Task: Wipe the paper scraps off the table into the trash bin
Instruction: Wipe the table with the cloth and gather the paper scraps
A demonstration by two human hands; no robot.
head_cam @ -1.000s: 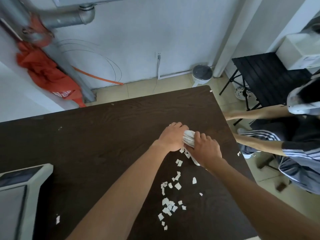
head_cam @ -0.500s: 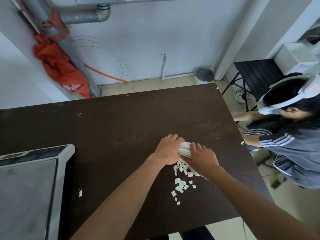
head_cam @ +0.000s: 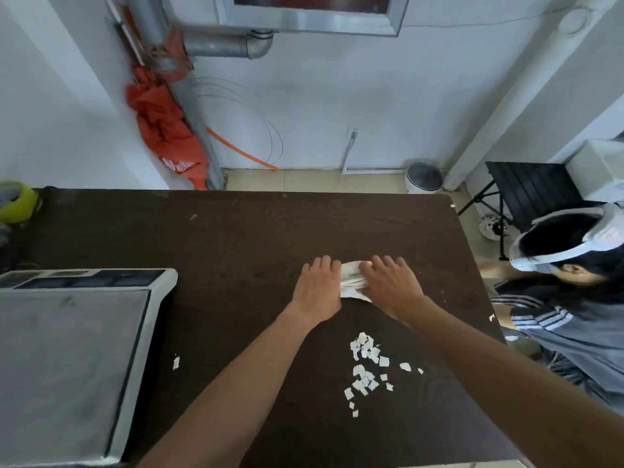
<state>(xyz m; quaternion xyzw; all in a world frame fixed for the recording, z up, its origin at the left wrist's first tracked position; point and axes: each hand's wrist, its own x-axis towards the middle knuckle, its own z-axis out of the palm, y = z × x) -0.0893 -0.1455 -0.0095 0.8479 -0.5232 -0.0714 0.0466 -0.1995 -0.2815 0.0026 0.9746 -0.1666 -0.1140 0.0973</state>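
A white cloth (head_cam: 351, 279) lies bunched on the dark wooden table (head_cam: 236, 238). My left hand (head_cam: 318, 287) presses on its left side and my right hand (head_cam: 391, 285) on its right, fingers pointing away from me. A heap of white paper scraps (head_cam: 366, 364) lies on the table nearer to me, apart from the cloth. One stray scrap (head_cam: 176, 362) sits to the left. A small round trash bin (head_cam: 423, 177) with a dark lid stands on the floor beyond the table's far right corner.
A grey flat device (head_cam: 67, 359) with a white frame covers the table's left side. A person with a headset (head_cam: 567, 265) sits at the right edge. A black folding table (head_cam: 530, 187) stands far right. A yellow-green tape roll (head_cam: 17, 199) is far left.
Both hands and the cloth have moved away from me, off the scraps. The scraps now lie gathered in a heap nearer the table's near edge.
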